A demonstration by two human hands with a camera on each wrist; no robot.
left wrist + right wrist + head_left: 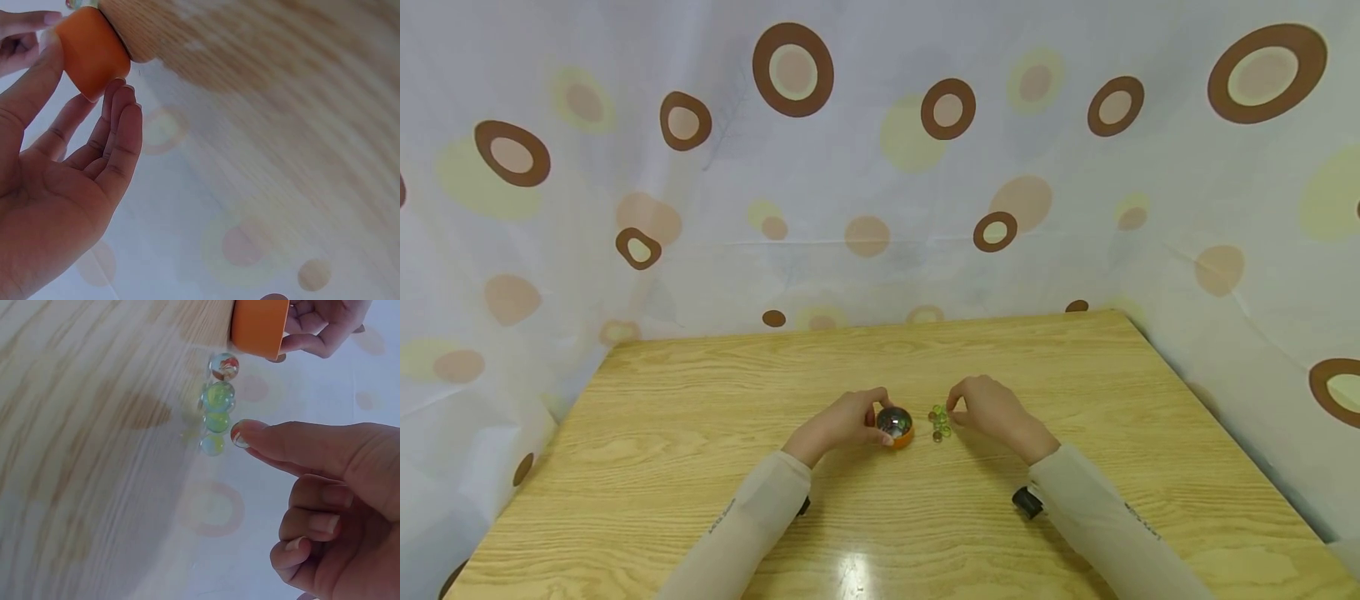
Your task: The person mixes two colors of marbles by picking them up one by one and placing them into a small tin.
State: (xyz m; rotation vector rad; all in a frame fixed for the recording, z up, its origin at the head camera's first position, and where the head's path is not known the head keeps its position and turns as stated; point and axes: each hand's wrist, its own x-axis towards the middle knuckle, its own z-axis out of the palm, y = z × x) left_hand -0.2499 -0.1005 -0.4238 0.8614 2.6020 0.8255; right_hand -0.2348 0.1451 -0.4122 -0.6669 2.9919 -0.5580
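Here, desk (700, 383): wood-grain top carrying the bowl and loose marbles, both about midway between its left and right edges and well short of the far edge
Left hand (848, 418): thumb and forefinger grasp the bowl at its rim; remaining fingers loosely bent
Right hand (994, 410): thumb and forefinger pinch one marble; remaining fingers curled toward the palm
Bowl (94, 51): upright on the desk between the hands, orange outside, shiny inside; judged light and stiff, liable to slide if knocked; hold by opposite sides of the wall, leaving the mouth clear
Bowl contents: cannot tell; reflections mask the interior
Loose marbles (218, 397): clustered just beside the bowl, on the side toward the desk's right edge; clear, with green, yellow and reddish colouring; judged hard, slick and prone to roll; grip across the widest part
Held marble (237, 434): reddish, near the cluster, apparently clear of the desk; may squirt out under uneven pressure; oppose the finger pads at its middle
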